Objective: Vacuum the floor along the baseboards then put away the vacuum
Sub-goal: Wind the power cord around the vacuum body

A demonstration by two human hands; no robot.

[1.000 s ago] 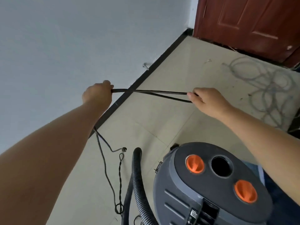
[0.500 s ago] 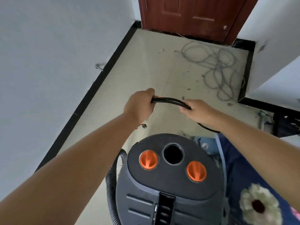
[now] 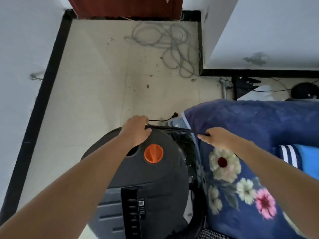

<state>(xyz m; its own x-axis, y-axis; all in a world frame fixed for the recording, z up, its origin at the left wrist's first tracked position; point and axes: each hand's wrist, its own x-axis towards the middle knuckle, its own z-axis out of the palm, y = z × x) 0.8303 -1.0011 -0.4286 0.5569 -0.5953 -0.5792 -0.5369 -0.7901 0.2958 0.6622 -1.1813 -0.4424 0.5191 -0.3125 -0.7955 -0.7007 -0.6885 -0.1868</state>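
The left hand (image 3: 136, 130) reaches forward over the vacuum's (image 3: 138, 178) dark lid, fingers curled tight around the bundled black power cord (image 3: 170, 129). The cord runs taut rightward from that grip to the right hand (image 3: 215, 138), which pinches its other end above the floral blanket (image 3: 241, 169). The vacuum stands on the floor (image 3: 95, 83) directly under both forearms.

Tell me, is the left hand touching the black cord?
Touching. The head view shows the left hand with fingers curled round the black cord.
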